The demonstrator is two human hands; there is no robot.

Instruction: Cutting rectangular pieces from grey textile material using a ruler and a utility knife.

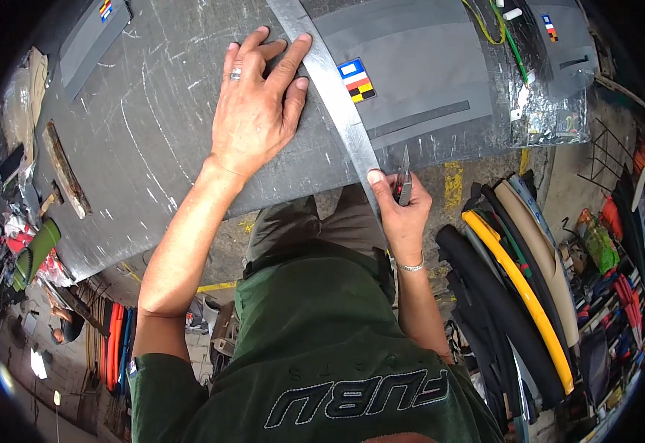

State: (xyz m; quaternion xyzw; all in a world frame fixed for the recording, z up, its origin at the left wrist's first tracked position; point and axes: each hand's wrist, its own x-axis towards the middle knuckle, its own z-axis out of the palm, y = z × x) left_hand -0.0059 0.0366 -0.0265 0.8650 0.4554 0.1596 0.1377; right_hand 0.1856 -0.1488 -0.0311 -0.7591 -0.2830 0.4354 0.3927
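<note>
A long metal straightedge (337, 96) lies slantwise across the dark table and reaches past its near edge. My left hand (256, 111), with a ring on one finger, rests palm down, fingers spread, its index fingertip on the straightedge's left side. At the near end, my right hand (405, 210) grips a utility knife (404, 181), blade pointing up and away. My right thumb also presses on the straightedge there. Just right of the straightedge lies a grey fabric panel (426, 66) with a dark strip and a colourful flag patch (356, 80).
The scratched table (145, 148) fills the upper area. Another grey patched piece (97, 44) lies far left, with clear plastic (551, 122) at the right. A wooden stick (66, 170) lies near the left edge. Fabric rolls, one yellow (518, 288), stand below right.
</note>
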